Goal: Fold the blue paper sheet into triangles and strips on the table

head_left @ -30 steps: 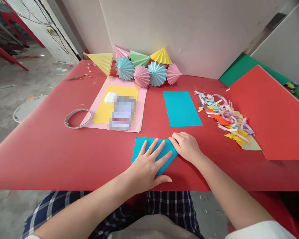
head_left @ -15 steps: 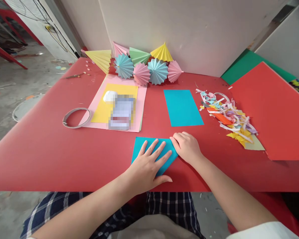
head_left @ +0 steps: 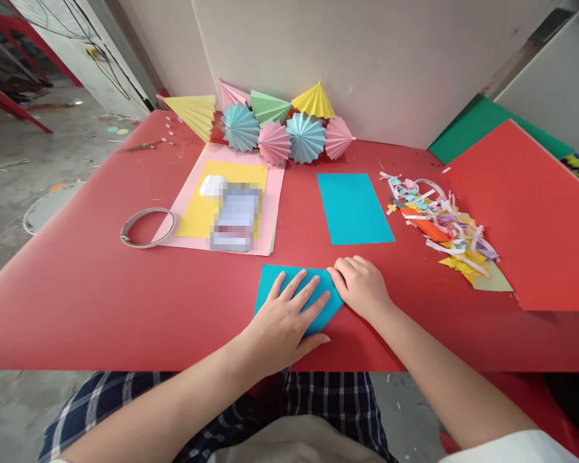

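Left hand (head_left: 289, 315): one, flat with fingers spread, laid on the near blue sheet (head_left: 324, 315) and gripping nothing.
Right hand (head_left: 361, 286): one, fingers curled, thumb at that sheet's right corner; whether it pinches the paper I cannot tell.
Blue sheets: two on the red worktop (head_left: 101, 289); one under the hands by the front edge, the other, a flat sheet (head_left: 356, 209), just beyond.
Pleated paper shapes (head_left: 275, 125): eight visible by the wall; three pink, two blue, two yellow, one green.
Left-side items: one hoop (head_left: 147, 245), one white case (head_left: 213, 186), one phone (head_left: 236, 218).
Since a second ago: left thumb and index finger have shifted slightly; right hand stays at the corner.
Hidden: much of the near sheet, under the left hand.
Hard to make out: phone screen, pixelated; scrap strips (head_left: 456, 225), too tangled to count.
Cut off: red board (head_left: 535, 225), at the right border.
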Motion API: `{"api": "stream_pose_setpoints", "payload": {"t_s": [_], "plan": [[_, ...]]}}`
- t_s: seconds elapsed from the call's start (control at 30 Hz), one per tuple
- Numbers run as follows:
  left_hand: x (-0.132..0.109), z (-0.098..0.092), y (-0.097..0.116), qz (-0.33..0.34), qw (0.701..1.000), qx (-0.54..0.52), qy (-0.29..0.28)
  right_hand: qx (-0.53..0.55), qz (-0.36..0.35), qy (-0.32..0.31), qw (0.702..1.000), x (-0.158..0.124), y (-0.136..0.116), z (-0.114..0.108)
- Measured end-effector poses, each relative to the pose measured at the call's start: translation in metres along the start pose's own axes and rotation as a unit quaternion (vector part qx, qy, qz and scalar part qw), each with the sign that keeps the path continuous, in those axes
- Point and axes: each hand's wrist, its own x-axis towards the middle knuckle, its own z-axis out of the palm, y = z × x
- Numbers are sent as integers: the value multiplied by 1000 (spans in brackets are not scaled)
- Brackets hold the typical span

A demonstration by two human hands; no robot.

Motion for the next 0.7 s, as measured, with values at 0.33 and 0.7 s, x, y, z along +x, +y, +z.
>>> {"api": "stream_pose_setpoints", "payload": {"t_s": [0.33,0.7], "plan": [[-1,4,0,2,1000,6,7,-2,5,4,1000,0,-1,0],[0,3,0,-2,1000,11,-3,-10,3,7,1000,0,-1,1]]}}
